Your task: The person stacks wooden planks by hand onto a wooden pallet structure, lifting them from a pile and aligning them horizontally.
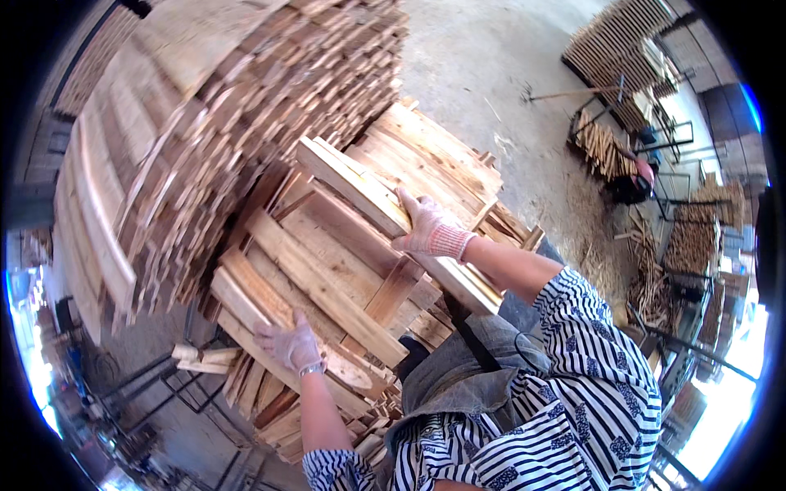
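My right hand (430,227), in a thin pale glove with a ribbed cuff, grips long sawn planks (354,184) standing on edge at the right side of a wood pile. Nearer and to the left, my gloved left hand (288,345) is closed over a wooden board (243,299) at the pile's left edge, its fingertips partly hidden. Between the hands lie loose boards, among them a long narrow strip (323,286) and a wide flat board (332,241). A darker board (393,290) lies crosswise near my right forearm.
A tall stack of layered boards (270,106) rises at the far left, close to the pile. Flat planks (434,147) lie beyond my right hand. Short offcuts (205,358) sit at lower left. Across the concrete floor (499,74), a person (639,180) is beside bundled sticks (602,147).
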{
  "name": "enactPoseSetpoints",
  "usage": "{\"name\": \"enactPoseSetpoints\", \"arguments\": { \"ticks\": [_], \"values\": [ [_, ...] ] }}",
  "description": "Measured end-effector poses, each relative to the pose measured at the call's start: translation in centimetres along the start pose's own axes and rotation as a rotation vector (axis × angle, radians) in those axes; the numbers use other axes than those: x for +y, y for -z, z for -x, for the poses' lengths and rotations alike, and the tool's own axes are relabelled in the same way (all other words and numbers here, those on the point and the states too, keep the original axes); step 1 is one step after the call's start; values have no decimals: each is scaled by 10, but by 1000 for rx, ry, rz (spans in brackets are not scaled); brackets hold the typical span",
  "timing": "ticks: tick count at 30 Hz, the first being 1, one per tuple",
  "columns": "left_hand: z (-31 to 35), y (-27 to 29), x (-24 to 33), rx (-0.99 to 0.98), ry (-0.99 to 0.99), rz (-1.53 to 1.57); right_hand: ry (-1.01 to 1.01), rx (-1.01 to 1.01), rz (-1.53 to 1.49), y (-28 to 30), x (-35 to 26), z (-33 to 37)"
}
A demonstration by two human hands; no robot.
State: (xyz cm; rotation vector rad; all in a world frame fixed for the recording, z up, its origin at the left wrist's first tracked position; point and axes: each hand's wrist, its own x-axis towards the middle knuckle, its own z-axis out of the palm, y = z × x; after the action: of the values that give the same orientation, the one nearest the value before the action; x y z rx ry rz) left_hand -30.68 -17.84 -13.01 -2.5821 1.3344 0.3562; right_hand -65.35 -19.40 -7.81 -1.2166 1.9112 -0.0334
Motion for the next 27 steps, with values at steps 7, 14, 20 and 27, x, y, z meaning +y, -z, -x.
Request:
{"name": "enactPoseSetpoints", "arguments": {
  "ticks": [7,14,20,27],
  "values": [
    [-16,-37,-26,107,-48,-67,-95,109,153,-16,117,-107],
    [-12,-37,-11,222,-128,61,-260,122,159,-107,184,-218],
    [-14,-41,-36,245,-169,39,-123,-55,-19,-75,221,-231],
    [-6,-33,0,203,-128,166,97,-233,-167,-66,282,-270]
  ]
}}
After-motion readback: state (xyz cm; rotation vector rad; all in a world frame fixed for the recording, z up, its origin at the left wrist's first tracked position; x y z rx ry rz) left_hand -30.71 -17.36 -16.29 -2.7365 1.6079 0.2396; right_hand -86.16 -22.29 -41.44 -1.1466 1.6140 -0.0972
